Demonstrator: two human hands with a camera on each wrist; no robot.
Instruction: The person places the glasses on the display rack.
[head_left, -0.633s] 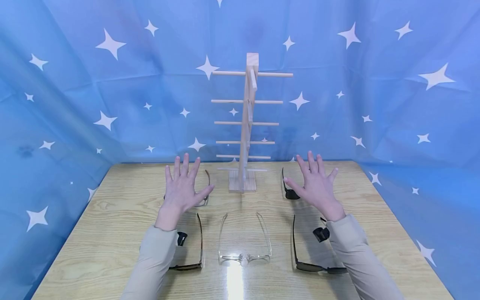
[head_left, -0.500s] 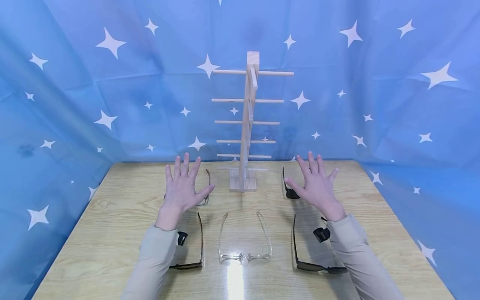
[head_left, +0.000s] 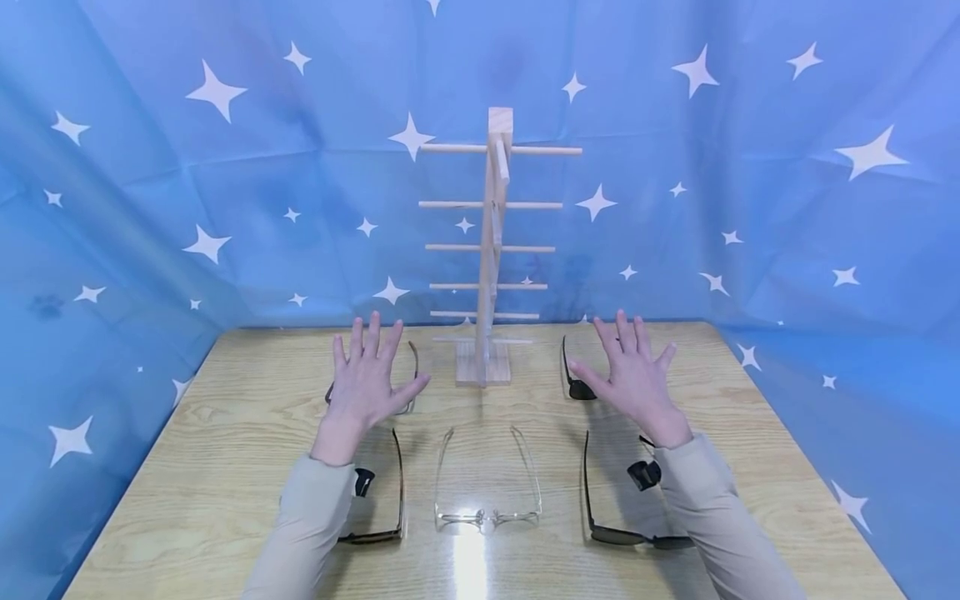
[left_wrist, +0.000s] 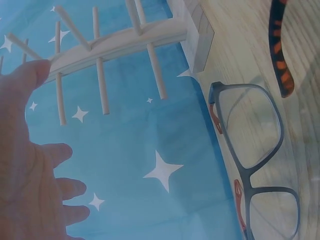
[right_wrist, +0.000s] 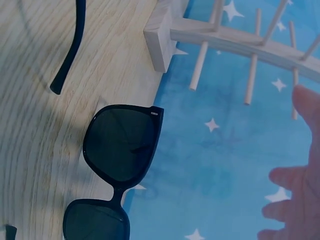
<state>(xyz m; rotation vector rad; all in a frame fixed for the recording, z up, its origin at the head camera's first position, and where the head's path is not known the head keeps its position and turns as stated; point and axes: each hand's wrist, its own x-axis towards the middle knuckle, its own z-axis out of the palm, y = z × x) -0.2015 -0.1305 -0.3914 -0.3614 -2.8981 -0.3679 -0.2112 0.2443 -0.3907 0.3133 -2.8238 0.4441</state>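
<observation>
In the head view, my left hand [head_left: 363,387] hovers with fingers spread over dark-framed eyeglasses with clear lenses [left_wrist: 245,174], which it partly hides. On the other side, my right hand [head_left: 633,383] is held out the same way above black sunglasses [head_left: 581,390], their dark lenses plain in the right wrist view. Neither hand holds anything. Between and beyond them stands a wooden eyewear rack [head_left: 491,250] with several rows of pegs, bare of glasses. Closer to me lie dark-framed glasses [head_left: 371,537], clear-framed glasses [head_left: 448,518] and a second pair of black sunglasses [head_left: 618,535].
Everything rests on a light wood-grain table [head_left: 202,467]. A blue cloth [head_left: 315,183] with white stars hangs right behind the table and along both sides. Black wrist straps show at each sleeve, and my forearms partly cover the front left and front right eyewear.
The head view shifts very slightly, so the whole scene sits a little lower and to the left. Both hands stay spread in nearly the same place, and the eyewear has not moved.
</observation>
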